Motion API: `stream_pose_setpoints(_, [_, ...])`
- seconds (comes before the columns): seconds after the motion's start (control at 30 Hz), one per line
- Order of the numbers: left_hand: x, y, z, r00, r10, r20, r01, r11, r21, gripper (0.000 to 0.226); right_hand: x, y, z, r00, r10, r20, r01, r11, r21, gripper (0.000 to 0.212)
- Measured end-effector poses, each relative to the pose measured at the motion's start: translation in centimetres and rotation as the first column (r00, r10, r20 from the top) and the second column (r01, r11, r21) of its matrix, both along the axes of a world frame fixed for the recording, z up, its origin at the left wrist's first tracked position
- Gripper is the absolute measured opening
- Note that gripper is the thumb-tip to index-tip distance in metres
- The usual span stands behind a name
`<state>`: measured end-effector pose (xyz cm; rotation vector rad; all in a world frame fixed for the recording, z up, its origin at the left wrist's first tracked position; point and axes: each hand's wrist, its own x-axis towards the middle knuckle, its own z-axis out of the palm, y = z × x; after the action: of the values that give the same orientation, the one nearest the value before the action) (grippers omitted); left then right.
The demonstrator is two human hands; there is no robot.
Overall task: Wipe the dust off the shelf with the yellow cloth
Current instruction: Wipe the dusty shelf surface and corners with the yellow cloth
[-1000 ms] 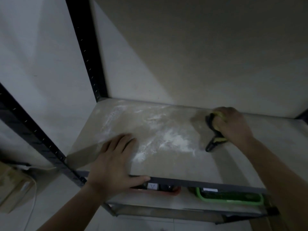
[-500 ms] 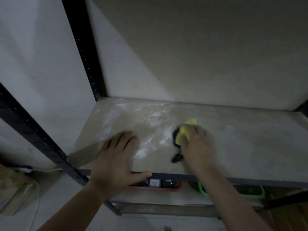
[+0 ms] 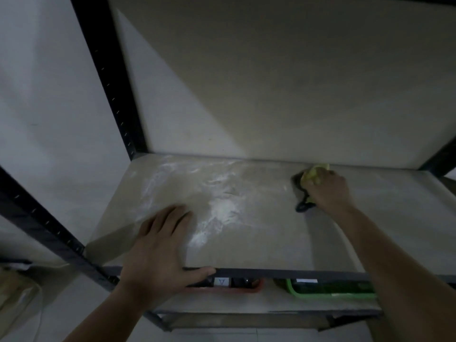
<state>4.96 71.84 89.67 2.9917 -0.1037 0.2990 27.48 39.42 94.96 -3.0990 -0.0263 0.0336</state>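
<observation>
A pale shelf board fills the middle of the view. White dust streaks its left and centre. My right hand grips the bunched yellow cloth, which has a dark edge trailing toward me, and presses it on the board near the back wall. My left hand lies flat on the front left of the board, fingers straight, thumb hooked over the front edge.
Black slotted uprights frame the shelf at the back left and front left. On the shelf below sit a red tray and a green tray. A wall closes the back.
My right hand has swept the cloth from the middle of the board back to the far right by the wall. My left hand has stayed put.
</observation>
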Motion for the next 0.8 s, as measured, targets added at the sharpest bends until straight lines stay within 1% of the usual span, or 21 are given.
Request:
stream_pose_setpoints(0.07, [0.1, 0.1, -0.1, 1.0, -0.004, -0.001, 0.004, 1.0, 0.002, 0.112, -1.4, 3.6, -1.0, 0.994, 0.047, 0.103, -0.061, 0.988, 0.139, 0.04])
stream_pose_setpoints(0.13, [0.1, 0.1, -0.3, 1.0, -0.007, 0.007, 0.007, 1.0, 0.001, 0.111, -3.8, 8.2, -1.9, 0.972, 0.139, 0.188, -0.191, 0.936, 0.294, 0.042])
stream_pose_setpoints(0.2, [0.1, 0.1, -0.4, 1.0, -0.013, 0.015, 0.013, 1.0, 0.003, 0.111, -5.4, 11.2, -1.8, 0.92, 0.345, 0.186, -0.391, 0.836, 0.384, 0.042])
stream_pose_setpoints(0.23, [0.1, 0.1, -0.4, 1.0, -0.016, 0.019, 0.015, 1.0, 0.008, 0.11, -5.6, 11.6, -1.3, 0.891, 0.428, 0.153, -0.449, 0.777, 0.44, 0.042])
stream_pose_setpoints(0.27, [0.1, 0.1, -0.4, 1.0, -0.016, 0.023, 0.016, 1.0, 0.012, 0.11, -5.4, 11.1, -0.6, 0.869, 0.473, 0.145, -0.477, 0.723, 0.5, 0.042])
stream_pose_setpoints(0.3, [0.1, 0.1, -0.4, 1.0, -0.016, 0.026, 0.015, 1.0, 0.014, 0.111, -5.0, 9.9, 0.2, 0.87, 0.462, 0.174, -0.476, 0.693, 0.542, 0.043])
stream_pose_setpoints(0.33, [0.1, 0.1, -0.3, 1.0, -0.016, 0.026, 0.015, 1.0, 0.014, 0.111, -4.4, 8.1, 0.7, 0.886, 0.405, 0.227, -0.459, 0.689, 0.561, 0.045])
stream_pose_setpoints(0.37, [0.1, 0.1, -0.3, 1.0, -0.013, 0.022, 0.013, 1.0, 0.012, 0.112, -4.0, 5.8, 1.2, 0.914, 0.305, 0.268, -0.406, 0.713, 0.572, 0.047])
stream_pose_setpoints(0.4, [0.1, 0.1, -0.3, 1.0, -0.008, 0.018, 0.007, 1.0, 0.009, 0.112, -3.4, 3.2, 1.4, 0.942, 0.183, 0.28, -0.318, 0.749, 0.581, 0.047])
stream_pose_setpoints(0.43, [0.0, 0.1, -0.2, 1.0, -0.002, 0.014, 0.002, 1.0, 0.006, 0.113, -2.8, 0.4, 1.3, 0.964, 0.064, 0.259, -0.209, 0.783, 0.585, 0.045])
stream_pose_setpoints(0.5, [0.0, 0.1, -0.2, 1.0, 0.003, 0.0, -0.003, 1.0, 0.004, 0.113, -1.7, -5.0, 0.6, 0.981, -0.115, 0.154, 0.019, 0.854, 0.52, 0.036])
stream_pose_setpoints(0.53, [0.0, 0.1, -0.1, 1.0, 0.001, -0.006, -0.001, 1.0, 0.005, 0.112, -1.5, -7.0, 0.2, 0.98, -0.171, 0.102, 0.105, 0.878, 0.467, 0.032])
stream_pose_setpoints(0.57, [0.0, 0.0, -0.1, 1.0, -0.001, -0.01, 0.001, 1.0, 0.004, 0.112, -1.6, -8.3, -0.3, 0.976, -0.198, 0.09, 0.143, 0.895, 0.423, 0.03])
stream_pose_setpoints(0.6, [0.0, 0.0, -0.1, 1.0, -0.002, -0.012, 0.002, 1.0, 0.001, 0.112, -2.0, -8.6, -0.8, 0.974, -0.197, 0.11, 0.14, 0.911, 0.389, 0.03])
stream_pose_setpoints(0.63, [0.0, 0.0, -0.1, 1.0, -0.001, -0.016, 0.001, 1.0, -0.002, 0.112, -2.4, -8.1, -1.2, 0.976, -0.157, 0.149, 0.099, 0.935, 0.34, 0.029])
stream_pose_setpoints(0.7, [0.0, 0.0, -0.1, 1.0, 0.0, -0.025, 0.001, 1.0, 0.002, 0.112, -3.5, -5.3, -1.7, 0.976, -0.044, 0.214, 0.006, 0.985, 0.175, 0.032])
stream_pose_setpoints(0.73, [0.0, 0.0, -0.1, 1.0, -0.002, -0.029, 0.003, 1.0, 0.006, 0.112, -4.1, -3.1, -2.0, 0.97, -0.011, 0.243, -0.014, 0.995, 0.101, 0.036])
stream_pose_setpoints(0.77, [0.0, -0.1, 0.0, 0.999, -0.005, -0.032, 0.005, 1.0, 0.009, 0.111, -4.8, -0.5, -2.1, 0.968, 0.01, 0.25, -0.03, 0.997, 0.078, 0.038])
stream_pose_setpoints(0.8, [-0.1, -0.1, 0.1, 0.999, -0.007, -0.037, 0.008, 1.0, 0.012, 0.11, -5.5, 2.3, -2.3, 0.97, 0.041, 0.238, -0.064, 0.994, 0.093, 0.039])
